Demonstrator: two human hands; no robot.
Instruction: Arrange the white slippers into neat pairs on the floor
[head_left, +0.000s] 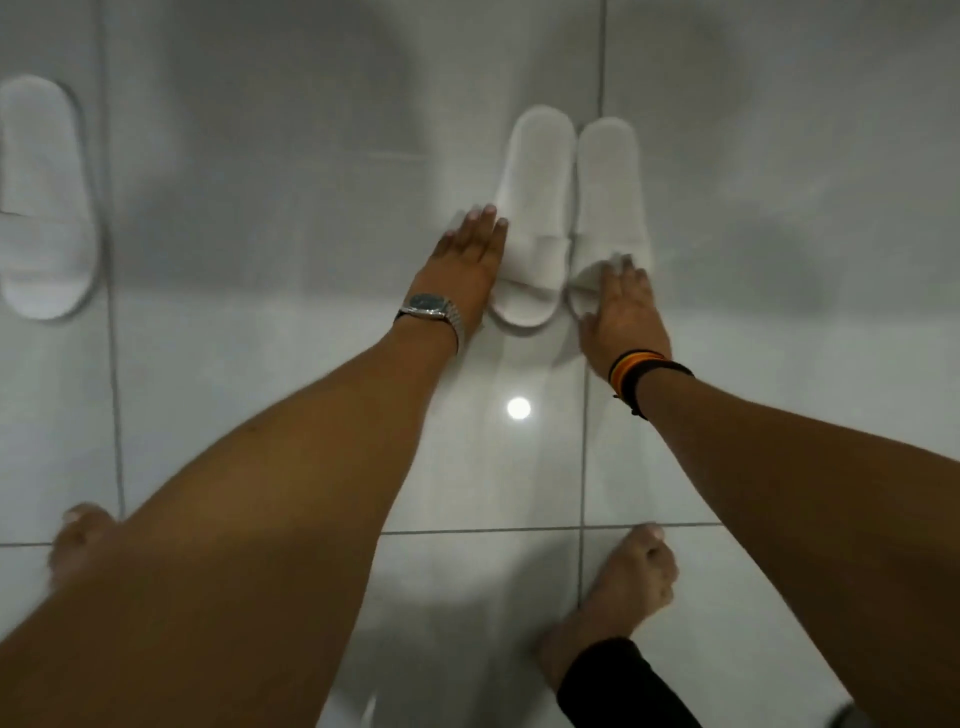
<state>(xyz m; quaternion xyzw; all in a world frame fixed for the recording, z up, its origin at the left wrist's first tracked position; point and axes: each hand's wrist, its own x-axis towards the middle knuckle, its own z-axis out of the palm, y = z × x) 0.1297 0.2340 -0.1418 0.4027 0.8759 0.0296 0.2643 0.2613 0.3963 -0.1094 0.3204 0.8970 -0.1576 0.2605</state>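
Head view: slipper pair side by side on the floor, left hand flat against its left side, right hand flat on its right slipper, third slipper far left.

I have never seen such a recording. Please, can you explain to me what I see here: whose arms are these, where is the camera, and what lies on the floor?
There is no machine here. A person wears one camera on the head. It looks down, so you see that person's own arms and bare feet. On the tiled floor lie three white slippers. The left slipper and the right slipper lie side by side in the middle, and a third slipper lies apart at the left edge. The left hand, with the watch, touches the left slipper's outer side with straight fingers. The right hand, with the striped wristband, rests on the right slipper's strap. Blur hides whether it grips.
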